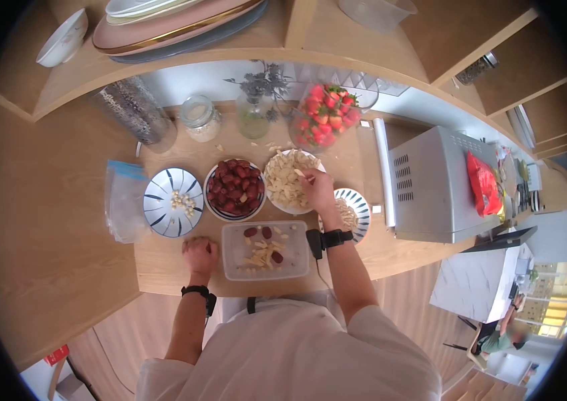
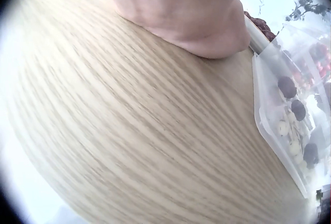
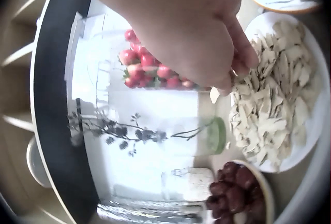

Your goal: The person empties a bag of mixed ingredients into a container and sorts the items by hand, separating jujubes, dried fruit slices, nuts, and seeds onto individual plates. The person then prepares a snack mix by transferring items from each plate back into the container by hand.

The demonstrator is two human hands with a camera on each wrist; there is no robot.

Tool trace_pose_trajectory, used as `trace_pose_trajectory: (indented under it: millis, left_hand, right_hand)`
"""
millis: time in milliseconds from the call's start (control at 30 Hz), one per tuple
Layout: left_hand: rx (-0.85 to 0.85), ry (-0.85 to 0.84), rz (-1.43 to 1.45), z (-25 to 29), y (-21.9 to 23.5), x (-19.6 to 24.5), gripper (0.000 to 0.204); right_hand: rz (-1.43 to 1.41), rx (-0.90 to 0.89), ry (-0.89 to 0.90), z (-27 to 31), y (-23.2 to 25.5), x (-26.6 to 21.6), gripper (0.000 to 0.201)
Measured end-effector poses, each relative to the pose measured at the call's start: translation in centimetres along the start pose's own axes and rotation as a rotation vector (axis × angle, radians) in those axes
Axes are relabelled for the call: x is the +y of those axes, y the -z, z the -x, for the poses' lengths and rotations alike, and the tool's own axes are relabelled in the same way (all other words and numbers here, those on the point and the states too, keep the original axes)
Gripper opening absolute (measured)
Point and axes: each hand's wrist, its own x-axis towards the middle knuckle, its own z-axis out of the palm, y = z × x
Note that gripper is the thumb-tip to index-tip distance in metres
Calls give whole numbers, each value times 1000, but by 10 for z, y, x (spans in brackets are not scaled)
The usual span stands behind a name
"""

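My right hand (image 1: 318, 190) is over the white plate (image 3: 316, 136) heaped with pale dried slices (image 3: 271, 105). Its thumb and fingers pinch a pale slice (image 1: 300, 173) at the plate's near right side. On the table left of the clear plastic container (image 1: 225, 264) rests my left hand (image 1: 200, 256), fingers loosely curled, holding nothing. Inside that container lie several red dates (image 1: 277, 256) and pale pieces (image 1: 257, 259). A bowl of red dates (image 1: 233, 189) stands between the slices and a blue-striped plate (image 1: 156, 217) with small pale kernels (image 1: 183, 203).
Right of the slices sits another striped plate (image 1: 362, 204) of pale pieces. Behind stand a strawberry container (image 1: 327, 117), a vase (image 1: 253, 120), a glass jar (image 1: 200, 120) and a tall grain canister (image 1: 136, 113). Plastic bags (image 1: 123, 207) lie left; a metal appliance (image 1: 427, 187) stands right.
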Motion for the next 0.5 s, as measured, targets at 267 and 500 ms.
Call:
trace_pose_trajectory:
  millis: [267,500]
  left_hand:
    - [-25,16,-16,0,3,2,18]
    - [-42,10,-17,0,3,0,18]
  right_hand:
    - [-550,-52,-221,21,13,-9,11]
    - [-731,-151,-142,67,31,-40,10]
